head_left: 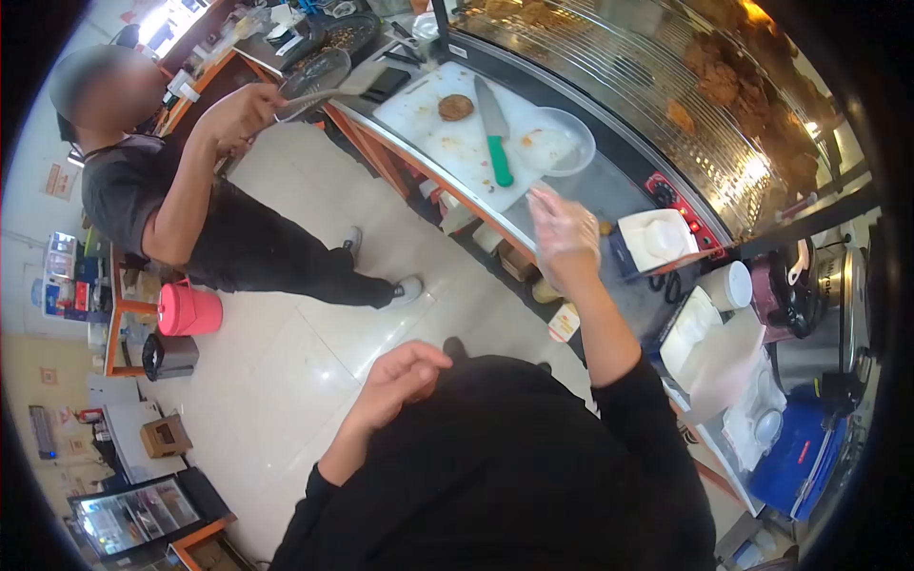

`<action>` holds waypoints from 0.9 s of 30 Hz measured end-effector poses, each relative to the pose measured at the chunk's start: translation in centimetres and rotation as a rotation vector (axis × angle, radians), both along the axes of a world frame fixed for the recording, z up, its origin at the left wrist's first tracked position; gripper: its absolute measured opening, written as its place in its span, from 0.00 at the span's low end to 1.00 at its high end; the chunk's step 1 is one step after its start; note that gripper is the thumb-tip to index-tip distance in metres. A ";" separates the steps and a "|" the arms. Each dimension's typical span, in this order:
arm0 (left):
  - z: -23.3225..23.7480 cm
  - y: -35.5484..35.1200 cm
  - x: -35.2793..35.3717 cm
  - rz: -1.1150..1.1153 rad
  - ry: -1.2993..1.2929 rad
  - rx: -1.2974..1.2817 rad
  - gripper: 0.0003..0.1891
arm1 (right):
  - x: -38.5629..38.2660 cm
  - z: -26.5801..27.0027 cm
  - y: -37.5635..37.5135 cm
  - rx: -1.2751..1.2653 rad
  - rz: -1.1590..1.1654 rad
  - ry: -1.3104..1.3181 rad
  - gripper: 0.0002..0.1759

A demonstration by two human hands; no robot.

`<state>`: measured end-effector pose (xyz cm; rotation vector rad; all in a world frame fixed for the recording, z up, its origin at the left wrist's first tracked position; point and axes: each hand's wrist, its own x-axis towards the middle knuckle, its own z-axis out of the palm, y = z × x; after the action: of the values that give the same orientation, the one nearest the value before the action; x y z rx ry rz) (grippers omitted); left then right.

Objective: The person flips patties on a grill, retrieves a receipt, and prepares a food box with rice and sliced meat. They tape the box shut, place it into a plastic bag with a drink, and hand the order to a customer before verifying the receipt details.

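Observation:
My right hand [564, 233], in a clear plastic glove, is raised over the counter edge with its fingers spread, empty. It hovers just below a clear plastic bowl [564, 141] that sits on a white cutting board [447, 152]. A knife with a green handle [496, 143] and a round brown patty [455, 107] lie on the board. My left hand [405, 376] is bare, fingers loosely curled, resting against my black top and holding nothing.
A co-worker in dark clothes [190, 209] stands at the left, holding tongs over a round metal pan [314, 74]. A glass warmer with fried pieces [733, 86] runs along the counter. A white box [657, 238], white cup [729, 284] and pink bucket [188, 312] are nearby.

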<state>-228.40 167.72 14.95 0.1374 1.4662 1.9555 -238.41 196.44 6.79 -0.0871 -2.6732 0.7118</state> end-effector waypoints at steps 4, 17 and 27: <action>-0.4 -6.5 -1.0 0.123 0.062 -0.012 0.11 | -11.5 -2.0 -3.8 0.083 -0.155 -0.439 0.17; -2.3 -11.1 -13.3 0.019 0.008 -0.002 0.12 | -19.9 -8.2 -4.0 0.098 -0.454 -0.600 0.19; -3.4 -4.7 -26.8 0.085 0.137 -0.188 0.08 | -17.0 -2.6 -2.8 -0.156 -0.419 -0.738 0.23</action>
<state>-255.18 162.99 11.59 0.1289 1.7628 1.8944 -255.40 193.59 4.16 -1.1090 -3.0812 0.8609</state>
